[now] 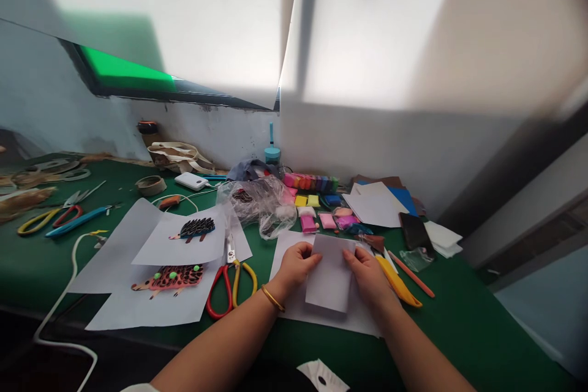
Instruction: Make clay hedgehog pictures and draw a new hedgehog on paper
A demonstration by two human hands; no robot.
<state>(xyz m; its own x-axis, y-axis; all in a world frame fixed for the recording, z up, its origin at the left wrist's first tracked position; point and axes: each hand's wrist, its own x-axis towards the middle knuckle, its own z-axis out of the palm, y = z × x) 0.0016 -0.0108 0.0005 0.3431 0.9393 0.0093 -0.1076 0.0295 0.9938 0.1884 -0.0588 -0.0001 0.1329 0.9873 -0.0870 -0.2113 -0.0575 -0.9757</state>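
A small white piece of paper [329,275] is held up between both hands, above a larger white sheet [288,312] on the table. My left hand [296,266] pinches its left edge, thumb on the front. On the opposite edge my right hand [367,272] grips it the same way. Just right of that hand lie a yellow-handled tool [399,282] and an orange stick [412,274]. Scissors [231,286] with one red and one yellow handle rest left of my left forearm.
Paper sheets with hedgehog figures, one black [196,229] and one pink [172,280], lie left. Several coloured clay packets [327,220] sit behind my hands. A dark phone [416,234] lies right. A white cable [68,291] hangs over the front edge.
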